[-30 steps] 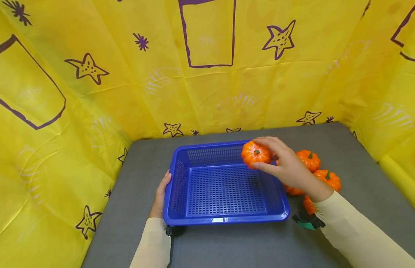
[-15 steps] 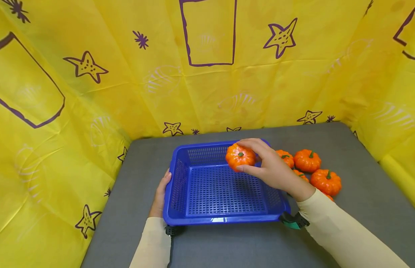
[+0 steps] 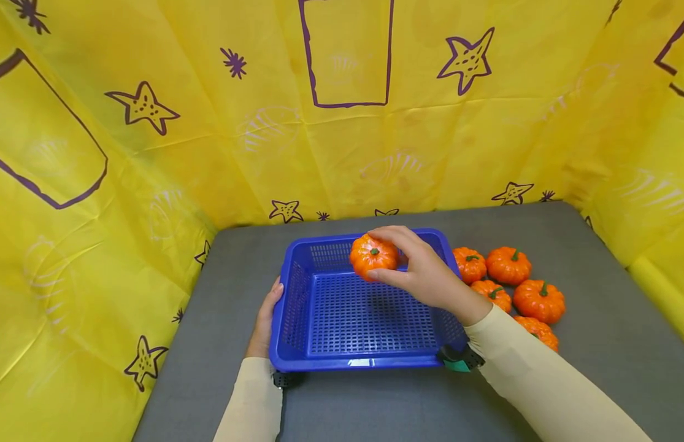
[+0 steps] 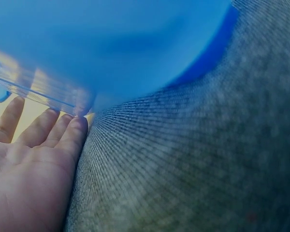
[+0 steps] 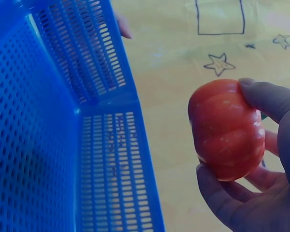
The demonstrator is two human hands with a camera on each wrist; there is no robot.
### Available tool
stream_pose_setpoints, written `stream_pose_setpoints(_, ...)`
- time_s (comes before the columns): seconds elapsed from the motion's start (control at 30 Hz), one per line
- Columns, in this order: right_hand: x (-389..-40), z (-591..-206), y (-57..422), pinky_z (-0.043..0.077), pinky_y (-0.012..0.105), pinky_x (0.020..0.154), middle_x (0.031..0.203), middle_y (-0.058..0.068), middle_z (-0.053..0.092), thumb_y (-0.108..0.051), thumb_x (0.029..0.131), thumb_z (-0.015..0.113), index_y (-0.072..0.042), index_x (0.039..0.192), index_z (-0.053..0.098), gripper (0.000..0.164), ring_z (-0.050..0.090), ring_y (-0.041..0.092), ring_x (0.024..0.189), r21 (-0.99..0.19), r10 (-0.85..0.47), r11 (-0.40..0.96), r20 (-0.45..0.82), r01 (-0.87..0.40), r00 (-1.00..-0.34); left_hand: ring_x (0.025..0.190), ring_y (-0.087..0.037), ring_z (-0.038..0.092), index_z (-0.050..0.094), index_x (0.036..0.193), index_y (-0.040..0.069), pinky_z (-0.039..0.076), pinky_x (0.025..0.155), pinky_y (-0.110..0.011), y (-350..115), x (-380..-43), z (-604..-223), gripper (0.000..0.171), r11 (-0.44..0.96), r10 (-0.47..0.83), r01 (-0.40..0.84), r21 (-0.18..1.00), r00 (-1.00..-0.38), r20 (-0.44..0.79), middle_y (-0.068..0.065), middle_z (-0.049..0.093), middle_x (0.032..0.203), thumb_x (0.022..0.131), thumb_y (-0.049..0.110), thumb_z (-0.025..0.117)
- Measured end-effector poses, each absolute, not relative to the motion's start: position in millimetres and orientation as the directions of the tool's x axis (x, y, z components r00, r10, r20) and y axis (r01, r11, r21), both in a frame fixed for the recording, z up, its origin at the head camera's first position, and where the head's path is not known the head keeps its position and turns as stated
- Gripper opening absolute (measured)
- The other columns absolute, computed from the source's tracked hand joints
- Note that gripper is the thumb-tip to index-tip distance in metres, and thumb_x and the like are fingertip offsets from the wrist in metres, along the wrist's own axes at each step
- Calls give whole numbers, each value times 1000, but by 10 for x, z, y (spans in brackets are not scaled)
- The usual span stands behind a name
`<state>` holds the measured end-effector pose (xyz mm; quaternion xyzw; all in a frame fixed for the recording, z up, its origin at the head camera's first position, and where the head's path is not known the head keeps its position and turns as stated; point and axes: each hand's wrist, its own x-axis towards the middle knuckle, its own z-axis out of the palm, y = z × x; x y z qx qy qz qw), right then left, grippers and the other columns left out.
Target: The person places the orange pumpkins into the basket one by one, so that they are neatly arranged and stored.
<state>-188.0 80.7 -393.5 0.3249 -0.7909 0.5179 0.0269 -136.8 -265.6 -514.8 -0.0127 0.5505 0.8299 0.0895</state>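
Note:
In the head view, a small orange pumpkin (image 3: pixel 369 258) is pinched between the thumb and fingers of my right hand (image 3: pixel 427 276). It hangs over the blue perforated basket (image 3: pixel 364 363), toward the far side, stem facing up to the camera. The right wrist view shows the pumpkin (image 5: pixel 224 128) from the side, apart from the basket wall (image 5: pixel 145 159). My left hand (image 3: pixel 265 322) is at the basket's left outer side. Its fingers (image 4: pixel 38 130) reach up nearly straight, fingertips at the perforated wall, in the left wrist view.
Several more pumpkins, among them one farther right (image 3: pixel 538 301), sit in a cluster right of the basket. All stand on a grey table (image 3: pixel 375 405). Yellow cloth (image 3: pixel 330 159) with purple starfish drawings hangs behind and on both sides.
My right hand has carried the pumpkin leftward, from the basket's right far corner to over its middle. The pumpkins at right are less covered by the arm. The left hand and basket stay put.

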Motion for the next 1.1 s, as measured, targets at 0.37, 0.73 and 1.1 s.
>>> stream_pose_setpoints(0.37,-1926,-3943,567,55,47,98,149,10,55,-19,97,86,-9,153,60,62,58,28,123,-829,-488,251,338,-500,-805,147,-36,42,26,174,33,44,112,-45,-2658,-1355,-5130,66,-379,135,-155,913,-985,-111,-10,37,171,112,48,46)
stream_pose_setpoints(0.73,-1973,-3913,393,56,47,99,147,10,56,-19,97,87,-9,152,60,62,59,29,124,-839,-502,228,334,-494,-798,149,-36,41,28,173,34,45,112,-46,-2693,-1382,-5210,65,-395,138,-155,905,-985,-108,-10,36,172,112,48,47)
stream_pose_setpoints(1.1,-2038,-3946,215,59,44,96,150,13,53,-19,99,85,-8,155,57,63,59,31,125,-875,-516,195,292,-443,-805,147,-38,43,29,172,38,42,113,-53,-2656,-1359,-5177,66,-357,113,-185,916,-982,-154,-6,40,170,111,53,47)
